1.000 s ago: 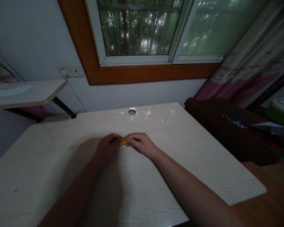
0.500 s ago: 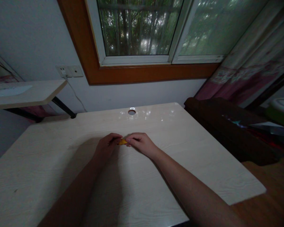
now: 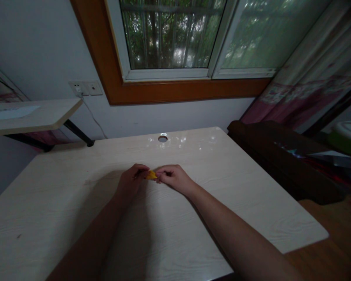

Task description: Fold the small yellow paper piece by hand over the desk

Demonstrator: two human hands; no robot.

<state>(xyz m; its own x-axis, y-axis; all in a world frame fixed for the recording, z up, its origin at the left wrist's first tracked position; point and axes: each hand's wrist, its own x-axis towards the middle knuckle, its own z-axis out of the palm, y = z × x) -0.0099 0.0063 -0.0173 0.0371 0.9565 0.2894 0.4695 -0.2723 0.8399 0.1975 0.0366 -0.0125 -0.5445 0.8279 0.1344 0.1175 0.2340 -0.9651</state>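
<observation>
A small yellow piece (image 3: pixel 151 175), perhaps folded paper, is pinched between my two hands just above the table. Its exact kind is too small to make out. On its left end the fingers of my left hand (image 3: pixel 132 177) are closed, with the thumb pressed to the near side. My right hand (image 3: pixel 174 176) grips the right end between thumb and fingertips. Both hands lie close to the pale wood-grain table (image 3: pixel 236 195), and the fingers cover the ends of the yellow piece.
Toward the table's back edge is a round cable hole (image 3: pixel 163 139). A raised shelf (image 3: pixel 46 113) on black legs stands at the left. Behind are a wall socket (image 3: pixel 85 88) with a white cord and a window (image 3: pixel 172 39). Dark furniture (image 3: pixel 269 156) borders the right side.
The yellow piece has tilted slightly and more of its surface shows between the fingers. My hands have shifted only a little, both still holding it.
</observation>
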